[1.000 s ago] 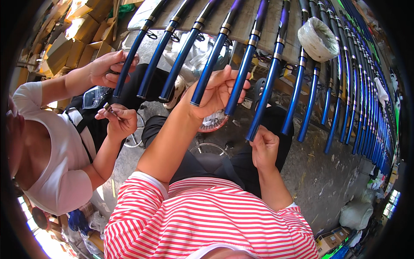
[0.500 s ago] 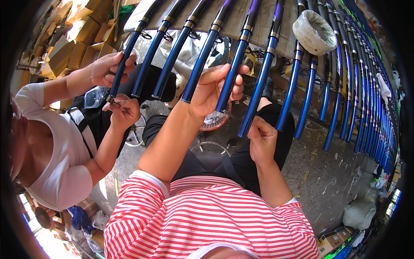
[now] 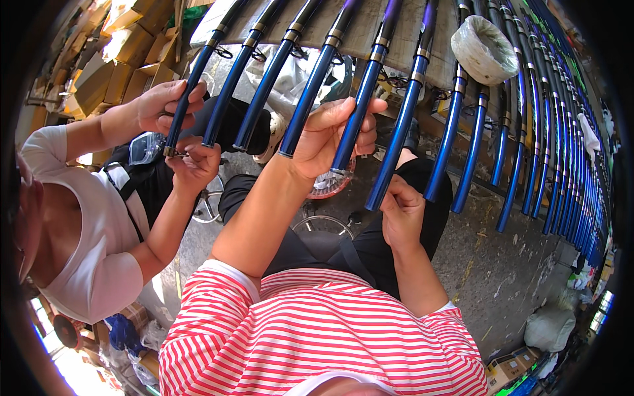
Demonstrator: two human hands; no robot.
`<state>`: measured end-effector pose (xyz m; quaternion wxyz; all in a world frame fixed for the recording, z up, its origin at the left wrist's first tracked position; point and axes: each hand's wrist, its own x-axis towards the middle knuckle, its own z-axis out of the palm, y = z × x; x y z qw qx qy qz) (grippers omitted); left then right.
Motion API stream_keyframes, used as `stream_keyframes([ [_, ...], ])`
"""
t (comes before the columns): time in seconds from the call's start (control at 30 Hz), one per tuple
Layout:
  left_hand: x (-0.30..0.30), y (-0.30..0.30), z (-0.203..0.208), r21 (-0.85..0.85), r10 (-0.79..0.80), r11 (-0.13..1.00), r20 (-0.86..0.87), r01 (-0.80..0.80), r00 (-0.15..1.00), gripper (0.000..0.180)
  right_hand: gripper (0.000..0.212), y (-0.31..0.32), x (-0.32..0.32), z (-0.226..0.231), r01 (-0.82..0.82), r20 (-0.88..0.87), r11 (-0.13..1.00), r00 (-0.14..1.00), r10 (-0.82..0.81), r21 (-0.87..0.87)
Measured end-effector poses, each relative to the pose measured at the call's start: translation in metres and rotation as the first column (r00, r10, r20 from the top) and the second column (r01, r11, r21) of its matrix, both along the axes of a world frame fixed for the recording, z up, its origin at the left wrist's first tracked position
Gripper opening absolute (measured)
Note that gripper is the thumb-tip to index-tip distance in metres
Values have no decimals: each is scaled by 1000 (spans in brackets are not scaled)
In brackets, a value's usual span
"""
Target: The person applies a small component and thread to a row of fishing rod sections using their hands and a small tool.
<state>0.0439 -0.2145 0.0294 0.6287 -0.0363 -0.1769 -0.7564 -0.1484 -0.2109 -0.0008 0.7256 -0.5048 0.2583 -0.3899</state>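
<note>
The blue rods (image 3: 396,145) look smooth and glossy, light streaking along their lacquer-like coats; the bands (image 3: 380,44) on them have a metallic sheen; the far worktop (image 3: 363,41) looks like dull, pale wood; the whitish ring (image 3: 470,58) to the right has a shiny, plastic-like skin; far left, the boxes (image 3: 89,86) are matt brown cardboard; the grey floor (image 3: 492,264) looks rough; near, the striped shirt (image 3: 323,330) is soft, matt cloth.

Two people (image 3: 317,330), four hands (image 3: 401,214), one desk (image 3: 360,41), one pale roll (image 3: 474,65), over a dozen blue-ended rods (image 3: 314,86), too crowded rightward for exact counting.
</note>
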Motion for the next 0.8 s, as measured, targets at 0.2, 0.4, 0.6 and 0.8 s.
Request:
stream_keyframes([
  [0.2,-3,7,12,169,67,982,78,-79,995,38,5,-1,0,0,-1,2,1000,1000,1,-16],
  [0.4,2,6,11,160,9,987,25,-13,1000,38,6,-1,1,0,0,3,1000,1000,0,-18],
  [0.6,-1,6,8,108,40,993,32,-43,999,39,7,0,2,2,2,16,1000,1000,-2,-7],
  [0.8,-4,3,6,10,48,999,35,-48,998,39,7,0,2,3,-2,19,1000,1000,2,8],
])
